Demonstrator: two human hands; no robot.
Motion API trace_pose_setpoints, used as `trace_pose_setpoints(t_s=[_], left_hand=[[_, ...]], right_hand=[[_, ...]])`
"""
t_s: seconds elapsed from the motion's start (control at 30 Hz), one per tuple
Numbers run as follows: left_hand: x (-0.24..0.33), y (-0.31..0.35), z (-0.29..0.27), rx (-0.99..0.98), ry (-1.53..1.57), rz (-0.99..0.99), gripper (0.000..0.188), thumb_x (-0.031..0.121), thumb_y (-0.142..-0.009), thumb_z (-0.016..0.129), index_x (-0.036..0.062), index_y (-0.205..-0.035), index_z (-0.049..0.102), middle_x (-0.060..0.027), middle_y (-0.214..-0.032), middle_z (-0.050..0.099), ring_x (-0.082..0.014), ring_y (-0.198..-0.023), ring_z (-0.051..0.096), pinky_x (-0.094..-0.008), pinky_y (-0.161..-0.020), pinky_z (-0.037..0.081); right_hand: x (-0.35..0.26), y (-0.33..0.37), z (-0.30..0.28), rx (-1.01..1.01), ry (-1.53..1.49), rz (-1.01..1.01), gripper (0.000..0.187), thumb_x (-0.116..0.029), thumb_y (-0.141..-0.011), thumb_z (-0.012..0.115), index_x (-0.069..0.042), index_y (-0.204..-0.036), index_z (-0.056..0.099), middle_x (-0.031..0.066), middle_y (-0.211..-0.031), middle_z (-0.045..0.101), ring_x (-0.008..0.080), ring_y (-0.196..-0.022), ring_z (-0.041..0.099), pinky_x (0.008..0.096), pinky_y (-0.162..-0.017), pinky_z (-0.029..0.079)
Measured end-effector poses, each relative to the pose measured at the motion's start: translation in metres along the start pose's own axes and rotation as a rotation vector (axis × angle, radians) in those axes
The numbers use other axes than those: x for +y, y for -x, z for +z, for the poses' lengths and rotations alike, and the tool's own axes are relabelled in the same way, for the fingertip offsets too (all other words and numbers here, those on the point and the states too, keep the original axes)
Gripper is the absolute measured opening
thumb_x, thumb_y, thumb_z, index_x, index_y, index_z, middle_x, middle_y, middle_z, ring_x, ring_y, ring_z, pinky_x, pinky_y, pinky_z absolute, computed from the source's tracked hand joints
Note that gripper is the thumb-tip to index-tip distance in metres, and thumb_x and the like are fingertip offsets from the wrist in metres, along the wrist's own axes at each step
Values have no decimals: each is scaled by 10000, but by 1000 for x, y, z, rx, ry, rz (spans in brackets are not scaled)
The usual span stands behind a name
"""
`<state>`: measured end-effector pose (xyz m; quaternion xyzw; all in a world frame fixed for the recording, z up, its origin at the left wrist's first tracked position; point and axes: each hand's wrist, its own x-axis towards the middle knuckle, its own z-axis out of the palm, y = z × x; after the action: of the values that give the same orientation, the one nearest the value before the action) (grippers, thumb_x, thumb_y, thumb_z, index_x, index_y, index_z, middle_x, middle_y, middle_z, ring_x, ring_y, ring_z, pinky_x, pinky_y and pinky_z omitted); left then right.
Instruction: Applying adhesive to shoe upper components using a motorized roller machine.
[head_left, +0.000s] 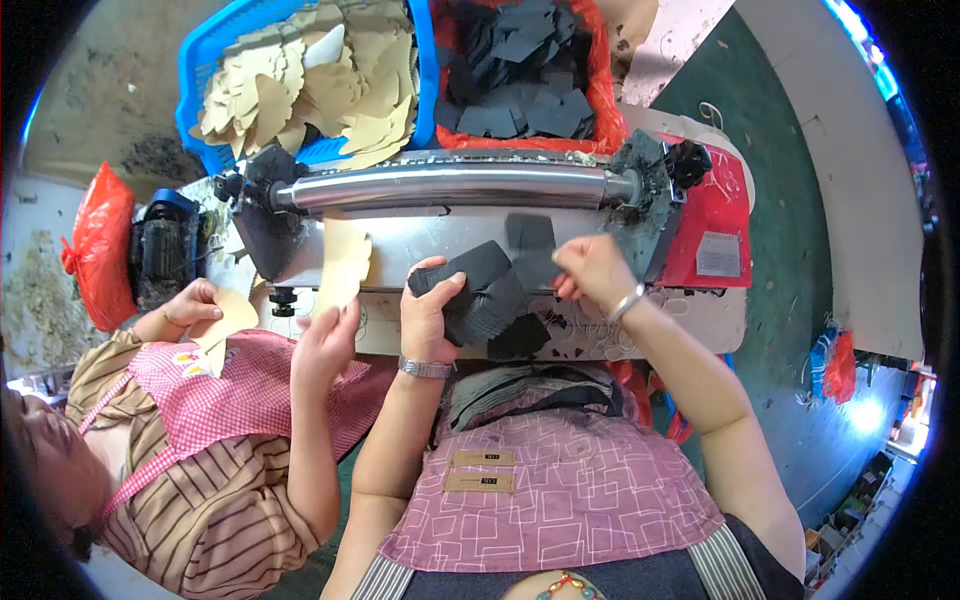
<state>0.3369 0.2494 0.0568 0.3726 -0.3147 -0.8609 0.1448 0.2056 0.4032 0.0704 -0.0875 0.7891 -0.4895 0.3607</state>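
My left hand (430,318) is wrapped round a thick stack of black cut pieces (480,298), thumb on top. Just right of the stack, a single black piece (530,238) lies on the metal plate (410,232) of a roller machine. My right hand (597,275) has its fingers pinched at that piece's right edge. Under the stack, more black pieces (519,338) rest at the table's near edge. The steel roller (455,188) runs across the machine beyond both hands.
At left, a co-worker's hands (330,340) hold a tan piece (345,262) at the plate and another tan piece (232,316). Behind the machine stand a blue basket (428,70) of tan pieces and a red-lined container (606,75) of black ones. A red bag (103,250) sits far left.
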Motion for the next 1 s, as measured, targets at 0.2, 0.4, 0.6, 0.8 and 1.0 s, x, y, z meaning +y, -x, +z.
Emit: trace_pose_setpoints(t_s=[0.2,0.4,0.6,0.8,1.0], left_hand=[[-4,-3,7,-7,-122,87,327,-4,-681,591,43,-977,461,-78,-862,529,-153,-725,539,-287,-625,467],[3,0,18,-165,163,-174,376,36,-696,590,43,-1030,419,-106,-885,528,-174,-739,551,-312,-639,478],[-5,-3,21,-56,-134,100,358,27,-712,568,35,-1039,422,-94,-873,530,-173,-760,549,-307,-672,480],[0,-9,11,-163,173,-189,319,30,-718,556,32,-1011,429,-100,-867,541,-177,-733,558,-313,-643,488],[-6,-11,16,-59,-18,24,292,-4,-708,571,40,-972,451,-81,-827,549,-155,-694,555,-285,-616,484]], right_hand=[[-16,-8,5,-180,-286,77,178,-193,-779,565,-19,-812,546,57,-704,573,93,-591,555,194,-510,452],[-8,9,11,-251,-240,-18,144,-148,-750,589,-25,-802,534,9,-653,541,65,-521,505,189,-461,419],[-8,12,19,-113,90,-235,125,-118,-751,571,7,-743,559,20,-628,552,64,-533,511,195,-471,424],[-7,3,3,-181,-193,28,116,-113,-754,562,4,-749,568,28,-614,549,82,-524,530,196,-475,443],[-9,-29,-11,30,-530,165,187,-185,-768,583,-31,-860,527,28,-661,562,84,-535,543,188,-470,440]])
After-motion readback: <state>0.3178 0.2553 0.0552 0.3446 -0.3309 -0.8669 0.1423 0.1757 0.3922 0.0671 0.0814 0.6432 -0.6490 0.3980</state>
